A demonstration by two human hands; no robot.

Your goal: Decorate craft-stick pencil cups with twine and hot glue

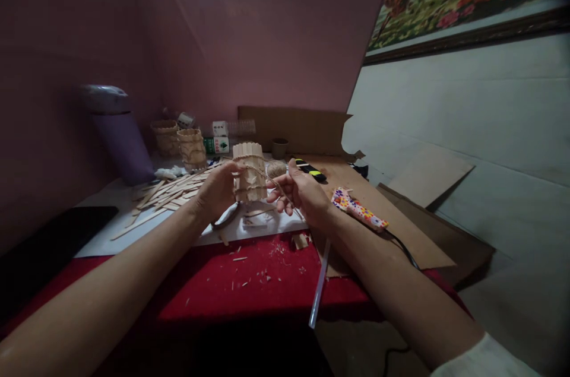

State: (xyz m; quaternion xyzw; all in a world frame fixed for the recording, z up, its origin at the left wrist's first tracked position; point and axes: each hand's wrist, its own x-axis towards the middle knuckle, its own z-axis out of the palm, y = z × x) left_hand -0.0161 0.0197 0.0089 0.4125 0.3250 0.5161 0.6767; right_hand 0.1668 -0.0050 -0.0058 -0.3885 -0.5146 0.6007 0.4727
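Note:
My left hand (pixel 219 190) is closed on the side of a small cup made of upright wooden craft sticks (pixel 250 178). Twine is wrapped round the cup near its top and again lower down. A loose length of twine (pixel 272 180) runs from the cup to my right hand (pixel 303 193), whose fingers are curled around it with the thumb raised. Behind the right fingers sits a ball of twine (pixel 276 168). A pile of loose craft sticks (pixel 173 192) lies to the left of my left hand.
A flower-patterned glue gun (pixel 360 211) rests on cardboard (pixel 401 234) at right, near a clear glue stick (pixel 319 291). A black-and-yellow tool (pixel 310 170) lies behind. Back left are two stick cups (pixel 192 150), plastic bottles (pixel 217 145) and a purple tumbler (pixel 122 142).

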